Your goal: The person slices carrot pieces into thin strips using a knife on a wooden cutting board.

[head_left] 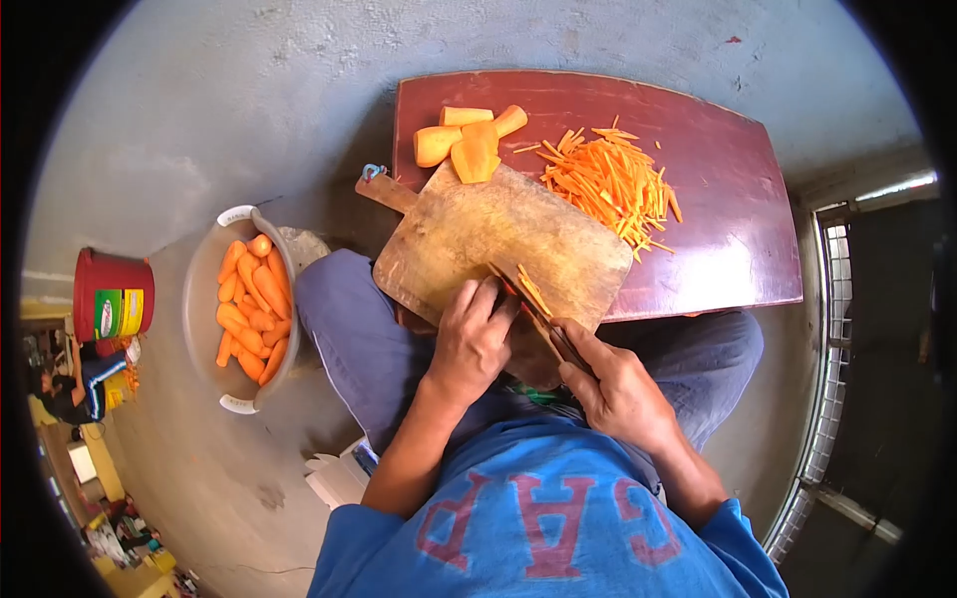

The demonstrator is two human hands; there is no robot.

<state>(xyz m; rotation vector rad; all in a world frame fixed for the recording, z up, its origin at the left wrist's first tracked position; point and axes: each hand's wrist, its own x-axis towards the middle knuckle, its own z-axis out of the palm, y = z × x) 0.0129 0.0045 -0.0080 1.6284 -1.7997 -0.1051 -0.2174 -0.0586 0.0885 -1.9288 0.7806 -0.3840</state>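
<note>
My right hand (pixel 620 389) grips the handle of a knife (pixel 543 321), its dark blade slanting across the near part of a wooden cutting board (pixel 469 229). On the blade's left side, my left hand (pixel 471 334) is closed with curled fingers. A little orange shows at its fingertips, apparently a carrot piece mostly hidden by the fingers. A few cut carrot strips (pixel 534 291) lie along the blade's right side. Trimmed carrot chunks (pixel 477 149) rest at the board's far edge, partly on the table. Right of the board sits a heap of carrot sticks (pixel 613 184).
The board lies on a dark red table (pixel 718 199) against a wall. Left of my leg stands a basin (pixel 204 299) of peeled carrots (pixel 257 309). A red bucket (pixel 115 294) is farther left, near another person (pixel 85 384). A metal-framed grille (pixel 832 329) is at right.
</note>
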